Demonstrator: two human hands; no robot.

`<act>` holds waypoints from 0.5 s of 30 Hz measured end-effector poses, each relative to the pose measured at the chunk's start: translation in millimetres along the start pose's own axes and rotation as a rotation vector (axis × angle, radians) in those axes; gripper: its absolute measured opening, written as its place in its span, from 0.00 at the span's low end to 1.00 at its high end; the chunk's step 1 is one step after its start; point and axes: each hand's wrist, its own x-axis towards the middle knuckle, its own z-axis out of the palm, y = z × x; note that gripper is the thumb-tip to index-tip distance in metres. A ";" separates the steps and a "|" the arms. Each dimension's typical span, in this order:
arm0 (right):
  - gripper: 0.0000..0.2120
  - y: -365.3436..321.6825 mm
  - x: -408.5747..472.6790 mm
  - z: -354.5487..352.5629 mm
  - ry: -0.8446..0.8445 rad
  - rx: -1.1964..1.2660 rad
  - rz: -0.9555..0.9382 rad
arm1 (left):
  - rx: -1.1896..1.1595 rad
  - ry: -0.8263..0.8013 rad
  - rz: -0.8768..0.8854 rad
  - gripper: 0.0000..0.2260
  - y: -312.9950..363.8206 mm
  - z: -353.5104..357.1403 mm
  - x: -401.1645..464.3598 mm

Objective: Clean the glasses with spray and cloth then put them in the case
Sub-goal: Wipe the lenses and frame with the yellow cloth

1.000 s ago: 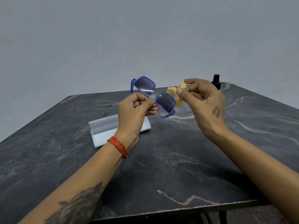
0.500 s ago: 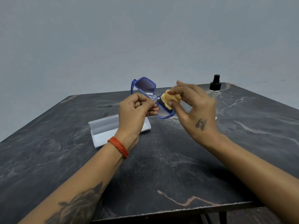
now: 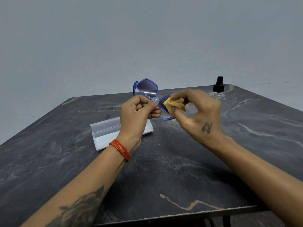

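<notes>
Blue-framed glasses (image 3: 146, 89) with dark lenses are held up above the table, tilted so one lens is higher than the other. My left hand (image 3: 136, 112) pinches them at the bridge. My right hand (image 3: 195, 110) pinches a yellow cloth (image 3: 175, 104) around the lower lens, thumb in front and fingers behind. Most of that lens is hidden by the cloth. An open white case (image 3: 105, 133) lies on the table behind my left wrist. The clear spray bottle (image 3: 218, 87) with a black pump stands at the far right.
The dark marble table (image 3: 164, 169) has its front edge near the bottom of the view. A plain grey wall rises behind it.
My right hand brought the yellow cloth from behind the glasses onto the lower lens and now pinches the lens with it. The left hand has held the glasses still.
</notes>
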 end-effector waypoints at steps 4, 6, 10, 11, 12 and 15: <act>0.06 3.0 0.3 2.5 0.013 -0.082 0.002 | 0.005 -0.011 0.008 0.06 -0.9 -0.2 -0.3; 0.06 1.7 -2.5 5.5 -0.034 -0.081 -0.004 | 0.015 -0.022 0.017 0.06 -1.1 -0.1 -0.8; 0.06 -0.3 -4.6 6.9 -0.089 -0.038 -0.024 | 0.027 -0.025 0.027 0.06 -1.6 0.2 -1.0; 0.06 -0.2 -4.5 6.6 -0.100 -0.027 -0.024 | 0.030 -0.023 0.028 0.06 -1.6 0.3 -1.0; 0.06 0.2 -4.5 6.5 -0.108 -0.018 -0.023 | 0.034 -0.023 0.030 0.06 -1.7 0.3 -1.1; 0.07 1.2 -4.6 7.2 -0.135 -0.006 -0.027 | 0.047 -0.018 0.034 0.07 -1.9 -0.1 -1.1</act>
